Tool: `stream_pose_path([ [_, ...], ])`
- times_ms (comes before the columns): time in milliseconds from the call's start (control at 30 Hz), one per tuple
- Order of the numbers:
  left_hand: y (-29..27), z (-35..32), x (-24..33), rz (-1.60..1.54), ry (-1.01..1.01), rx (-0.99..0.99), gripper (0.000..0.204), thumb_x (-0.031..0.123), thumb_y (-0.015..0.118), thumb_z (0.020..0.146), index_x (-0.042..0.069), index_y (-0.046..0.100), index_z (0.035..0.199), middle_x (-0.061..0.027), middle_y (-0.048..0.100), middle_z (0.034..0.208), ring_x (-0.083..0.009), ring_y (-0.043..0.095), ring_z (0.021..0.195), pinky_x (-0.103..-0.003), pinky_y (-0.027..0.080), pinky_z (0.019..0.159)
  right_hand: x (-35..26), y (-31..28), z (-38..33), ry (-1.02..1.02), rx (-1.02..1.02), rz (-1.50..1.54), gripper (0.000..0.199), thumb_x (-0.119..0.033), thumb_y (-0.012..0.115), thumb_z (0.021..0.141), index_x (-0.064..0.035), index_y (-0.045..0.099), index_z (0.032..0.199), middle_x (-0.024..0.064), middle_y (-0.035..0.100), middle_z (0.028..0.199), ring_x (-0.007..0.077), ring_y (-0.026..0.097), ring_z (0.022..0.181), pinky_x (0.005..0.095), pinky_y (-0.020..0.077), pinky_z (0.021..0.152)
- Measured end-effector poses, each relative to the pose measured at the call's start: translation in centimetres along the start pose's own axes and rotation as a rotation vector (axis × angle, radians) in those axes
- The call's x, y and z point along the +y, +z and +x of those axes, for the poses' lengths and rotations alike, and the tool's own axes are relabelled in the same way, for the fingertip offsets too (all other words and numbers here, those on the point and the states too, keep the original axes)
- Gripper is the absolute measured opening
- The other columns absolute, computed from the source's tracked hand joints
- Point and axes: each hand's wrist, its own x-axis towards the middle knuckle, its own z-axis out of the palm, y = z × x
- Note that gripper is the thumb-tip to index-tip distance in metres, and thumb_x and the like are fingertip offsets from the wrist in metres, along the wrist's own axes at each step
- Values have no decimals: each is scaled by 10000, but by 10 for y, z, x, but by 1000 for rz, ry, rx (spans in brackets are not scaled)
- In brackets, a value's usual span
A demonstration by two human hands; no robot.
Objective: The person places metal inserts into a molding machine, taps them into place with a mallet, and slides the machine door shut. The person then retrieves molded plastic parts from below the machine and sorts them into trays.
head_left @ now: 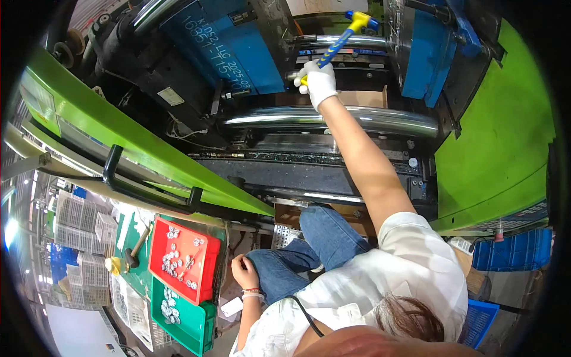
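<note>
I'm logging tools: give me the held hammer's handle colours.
Blue with yellow markings on the handle, best seen in the head view.

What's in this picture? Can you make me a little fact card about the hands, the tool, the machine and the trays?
Right hand: white-gloved, gripping a hammer
Hammer: blue-and-yellow handle, yellow head with blue ends
Left hand: no glove, by the left knee in blue jeans
Machine: green panels, shiny steel bars, blue blocks
Trays: red tray and green tray at the person's left
Inside both trays: small silvery parts
</note>
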Motion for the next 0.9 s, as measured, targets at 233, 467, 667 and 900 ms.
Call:
stream_pose_path([
  [233,3,2,3,-5,36,23,85,39,565,853,-11,605,909,-147,596,849,-286,580,754,-351,471,705,32,5,-14,305,-178,-25,82,-53,526,824,-31,486,756,121,530,583,240,539,373,303,331,273],
  [467,4,2,1,-19,-17,8,84,34,570,847,-11,608,907,-144,595,845,-283,577,750,-346,467,702,-15,12,71,-67,151,65,89,-73,508,820,-20,504,749,132,565,587,203,576,454,276,395,337],
  [667,6,1,-1,-2,12,11,83,38,569,846,-6,608,904,-147,596,848,-287,578,759,-355,468,707,11,-3,69,412,-361,-23,108,-79,555,807,-51,532,705,85,518,614,158,481,450,211,323,348],
  [900,5,4,6,13,41,6,77,35,571,845,-3,607,901,-146,591,838,-285,574,750,-355,463,696,11,-9,84,28,61,86,109,-92,524,833,-32,504,744,79,527,618,198,564,466,269,385,343],
])
